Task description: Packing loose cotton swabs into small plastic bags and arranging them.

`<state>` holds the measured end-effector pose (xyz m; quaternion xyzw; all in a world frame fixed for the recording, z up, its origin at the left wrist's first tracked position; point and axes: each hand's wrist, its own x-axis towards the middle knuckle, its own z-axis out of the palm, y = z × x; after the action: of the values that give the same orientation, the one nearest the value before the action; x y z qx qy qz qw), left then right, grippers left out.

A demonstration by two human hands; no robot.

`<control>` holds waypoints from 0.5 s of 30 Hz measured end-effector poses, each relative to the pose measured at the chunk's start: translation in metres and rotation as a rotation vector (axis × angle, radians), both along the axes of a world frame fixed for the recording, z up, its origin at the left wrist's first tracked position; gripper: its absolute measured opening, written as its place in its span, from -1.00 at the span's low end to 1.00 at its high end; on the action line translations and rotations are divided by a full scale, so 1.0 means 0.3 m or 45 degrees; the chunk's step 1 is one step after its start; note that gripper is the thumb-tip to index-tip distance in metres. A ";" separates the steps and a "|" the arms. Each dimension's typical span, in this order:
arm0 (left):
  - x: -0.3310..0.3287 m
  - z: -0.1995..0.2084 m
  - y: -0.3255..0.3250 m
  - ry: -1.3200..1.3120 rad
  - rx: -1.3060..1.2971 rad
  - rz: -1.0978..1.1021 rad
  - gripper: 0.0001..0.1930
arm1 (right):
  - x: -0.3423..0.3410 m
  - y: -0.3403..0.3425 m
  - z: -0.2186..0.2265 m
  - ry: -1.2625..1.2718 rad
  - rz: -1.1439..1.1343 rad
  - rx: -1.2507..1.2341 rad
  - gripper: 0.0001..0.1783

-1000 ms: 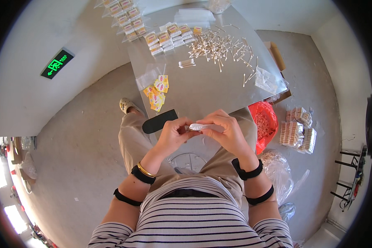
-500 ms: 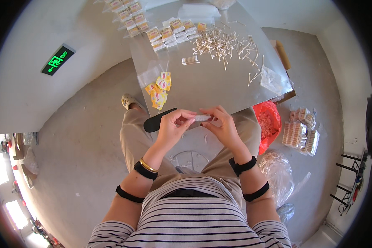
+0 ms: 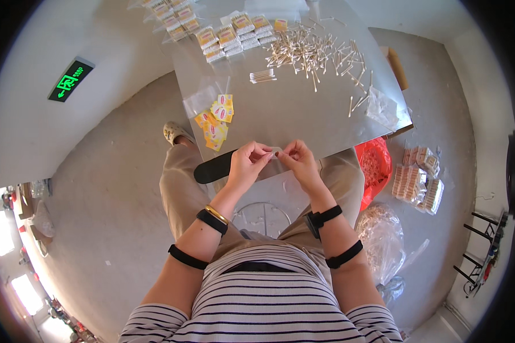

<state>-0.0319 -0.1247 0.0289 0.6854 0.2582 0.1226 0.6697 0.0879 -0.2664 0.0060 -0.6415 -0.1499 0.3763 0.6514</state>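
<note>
Close together at the near edge of the metal table (image 3: 303, 123), my left hand (image 3: 248, 164) and my right hand (image 3: 301, 165) both pinch a small translucent plastic bag (image 3: 276, 151). Only a little of the bag shows between my fingertips, and I cannot make out whether anything is inside. Beyond my hands, a short row of cotton swabs (image 3: 262, 76) lies side by side. A loose heap of cotton swabs (image 3: 306, 52) spreads behind it. Yellow and white printed cards (image 3: 214, 126) lie left of my hands, with flat clear bags (image 3: 199, 102) just beyond.
Stacked packs of swabs (image 3: 228, 39) stand at the far left of the table. A crumpled clear bag (image 3: 382, 107) sits at its right corner. On the floor to the right are a red bag (image 3: 374, 171), bundled packs (image 3: 409, 183) and a large clear bag (image 3: 380, 234).
My hands have drawn closer together, and less of the plastic bag shows between them. The right hand has shifted left and slightly up. The view has tilted a little.
</note>
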 end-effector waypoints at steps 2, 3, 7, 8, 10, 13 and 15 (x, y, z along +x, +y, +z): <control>0.008 -0.050 0.015 -0.015 -0.121 0.018 -0.85 | 0.002 0.001 -0.024 0.134 0.014 0.026 -0.81; 0.009 -0.073 0.026 -0.036 -0.235 0.037 -0.81 | -0.001 0.007 -0.029 0.188 0.009 0.052 -0.79; 0.025 -0.098 0.080 -0.056 -0.396 -0.046 -0.74 | 0.021 0.013 -0.048 0.282 0.027 0.045 -0.79; 0.032 -0.088 0.093 -0.051 -0.402 -0.049 -0.74 | 0.027 0.012 -0.052 0.287 0.022 0.039 -0.79; 0.043 -0.067 0.116 0.110 -0.411 -0.178 -0.72 | 0.037 0.012 -0.058 0.322 0.024 0.082 -0.80; 0.055 -0.079 0.135 0.073 -0.489 -0.241 -0.70 | 0.055 0.005 -0.083 0.355 0.044 0.104 -0.81; 0.067 -0.074 0.154 0.089 -0.494 -0.271 -0.71 | 0.060 0.023 -0.067 0.349 0.033 0.117 -0.81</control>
<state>-0.0117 -0.0784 0.0068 0.5710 0.2261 -0.0247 0.7888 0.1059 -0.2594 -0.0140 -0.5515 -0.0850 0.4615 0.6896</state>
